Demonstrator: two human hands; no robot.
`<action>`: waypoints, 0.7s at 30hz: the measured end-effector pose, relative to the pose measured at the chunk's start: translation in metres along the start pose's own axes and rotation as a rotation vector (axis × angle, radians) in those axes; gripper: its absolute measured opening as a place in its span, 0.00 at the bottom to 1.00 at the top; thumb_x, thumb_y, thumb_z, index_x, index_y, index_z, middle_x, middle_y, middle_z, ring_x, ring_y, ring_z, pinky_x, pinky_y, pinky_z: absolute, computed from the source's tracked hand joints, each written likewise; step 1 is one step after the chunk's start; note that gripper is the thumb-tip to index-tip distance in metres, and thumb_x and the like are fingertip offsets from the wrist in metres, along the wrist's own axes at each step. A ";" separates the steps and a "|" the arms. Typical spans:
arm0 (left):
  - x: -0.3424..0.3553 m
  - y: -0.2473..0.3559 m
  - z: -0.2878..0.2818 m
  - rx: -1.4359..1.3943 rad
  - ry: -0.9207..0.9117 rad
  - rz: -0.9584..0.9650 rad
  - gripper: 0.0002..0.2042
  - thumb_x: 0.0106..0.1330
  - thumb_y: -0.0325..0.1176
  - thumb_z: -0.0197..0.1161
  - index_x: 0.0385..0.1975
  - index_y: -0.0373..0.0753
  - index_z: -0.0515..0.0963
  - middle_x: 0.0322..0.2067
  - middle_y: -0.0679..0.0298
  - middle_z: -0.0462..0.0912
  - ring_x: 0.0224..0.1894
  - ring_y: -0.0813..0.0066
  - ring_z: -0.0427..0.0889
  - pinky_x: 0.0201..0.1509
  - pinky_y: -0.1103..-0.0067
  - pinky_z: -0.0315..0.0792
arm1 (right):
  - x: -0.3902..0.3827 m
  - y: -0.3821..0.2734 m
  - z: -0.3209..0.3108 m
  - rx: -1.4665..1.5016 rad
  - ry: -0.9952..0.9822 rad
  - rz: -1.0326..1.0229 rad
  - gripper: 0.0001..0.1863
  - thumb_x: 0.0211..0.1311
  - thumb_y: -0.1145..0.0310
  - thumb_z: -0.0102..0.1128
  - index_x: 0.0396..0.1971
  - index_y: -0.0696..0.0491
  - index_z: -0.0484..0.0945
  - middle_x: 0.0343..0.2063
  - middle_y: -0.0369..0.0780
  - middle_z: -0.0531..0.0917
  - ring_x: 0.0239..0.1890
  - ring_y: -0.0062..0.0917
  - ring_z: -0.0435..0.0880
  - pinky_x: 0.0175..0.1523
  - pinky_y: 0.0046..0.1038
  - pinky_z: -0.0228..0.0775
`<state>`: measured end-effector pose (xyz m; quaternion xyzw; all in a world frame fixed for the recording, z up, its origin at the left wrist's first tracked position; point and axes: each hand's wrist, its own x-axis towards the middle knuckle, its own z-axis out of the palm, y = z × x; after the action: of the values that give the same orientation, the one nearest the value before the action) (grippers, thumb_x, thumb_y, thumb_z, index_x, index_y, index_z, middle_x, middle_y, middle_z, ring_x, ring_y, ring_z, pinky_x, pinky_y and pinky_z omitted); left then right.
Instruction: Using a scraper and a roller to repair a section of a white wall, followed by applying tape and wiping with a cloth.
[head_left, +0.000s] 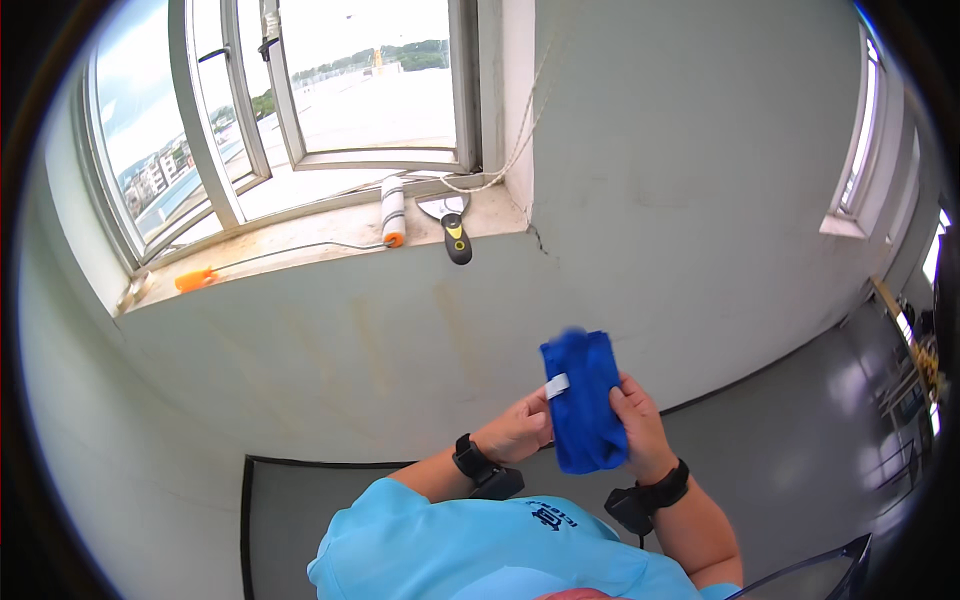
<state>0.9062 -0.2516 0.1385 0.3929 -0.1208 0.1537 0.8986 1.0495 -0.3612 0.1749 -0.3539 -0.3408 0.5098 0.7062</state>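
Observation:
A folded blue cloth (583, 405) with a small white tag on its left edge is held up in front of my chest. My right hand (643, 428) grips its right side, thumb across the front and the other fingers behind it. At the opposite edge, my left hand (515, 430) has its fingers curled against the cloth, with the fingertips partly hidden behind it. Each wrist wears a black strap with a dark box.
On the window sill lie a paint roller (393, 212) with an orange handle (195, 279) and a putty knife (456, 232), its handle overhanging the edge. A rope (500, 178) hangs by the open window (370, 90). The grey wall (640, 200) shows yellowish streaks.

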 end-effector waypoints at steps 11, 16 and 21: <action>0.076 -0.013 -0.018 1.118 0.420 0.065 0.17 0.58 0.29 0.56 0.46 0.34 0.63 0.34 0.60 0.73 0.33 0.77 0.73 0.38 0.80 0.69 | 0.045 -0.007 -0.063 0.101 -0.020 0.130 0.20 0.61 0.66 0.47 0.51 0.57 0.61 0.41 0.38 0.72 0.43 0.18 0.70 0.45 0.22 0.65; 0.079 -0.035 -0.020 1.047 0.437 0.024 0.16 0.61 0.29 0.52 0.49 0.34 0.63 0.38 0.61 0.71 0.38 0.78 0.71 0.42 0.80 0.69 | 0.063 0.015 -0.092 -0.124 -0.042 0.128 0.16 0.58 0.68 0.52 0.45 0.57 0.66 0.36 0.35 0.74 0.38 0.17 0.72 0.44 0.21 0.66; 0.078 -0.065 -0.011 1.060 0.770 0.100 0.19 0.60 0.30 0.54 0.50 0.36 0.61 0.40 0.61 0.68 0.41 0.77 0.69 0.43 0.80 0.68 | 0.069 0.017 -0.117 0.089 -0.096 0.272 0.12 0.62 0.67 0.45 0.43 0.57 0.68 0.36 0.38 0.75 0.38 0.20 0.74 0.45 0.23 0.68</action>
<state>1.0037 -0.2708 0.1143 0.6932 0.2834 0.3635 0.5541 1.1574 -0.3084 0.1087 -0.3402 -0.3001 0.6319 0.6283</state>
